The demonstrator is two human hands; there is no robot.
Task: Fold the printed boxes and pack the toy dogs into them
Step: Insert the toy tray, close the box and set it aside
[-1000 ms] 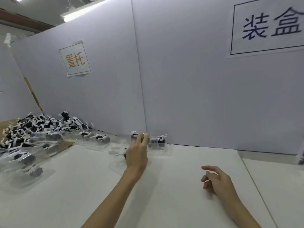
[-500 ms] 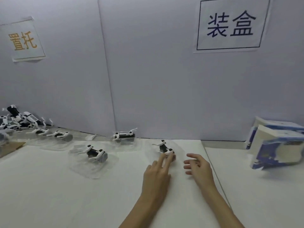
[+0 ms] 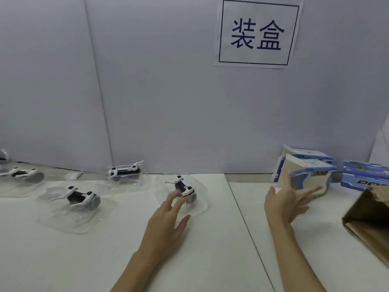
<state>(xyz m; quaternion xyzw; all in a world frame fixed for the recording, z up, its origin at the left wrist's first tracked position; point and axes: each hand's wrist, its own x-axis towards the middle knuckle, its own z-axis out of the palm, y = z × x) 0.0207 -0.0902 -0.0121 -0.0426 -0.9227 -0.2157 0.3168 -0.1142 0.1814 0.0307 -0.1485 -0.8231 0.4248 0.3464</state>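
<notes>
The left hand lies on the white table with fingers straight and spread, its fingertips touching a black-and-white toy dog that sits in a clear plastic tray near the back wall; the right hand reaches out to the right, fingers straight and fanned, against the near face of a blue-and-white printed box, holding nothing, though whether skin meets card I cannot tell; a second box stands just behind the first, and a third lies just beside them to the right; a brown carton stands open at the right edge; further left, three more dogs rest in their own trays: one near the middle of the table, one against the wall, one at the left edge; a paper sign with two dark blue characters hangs on the wall above the boxes.
</notes>
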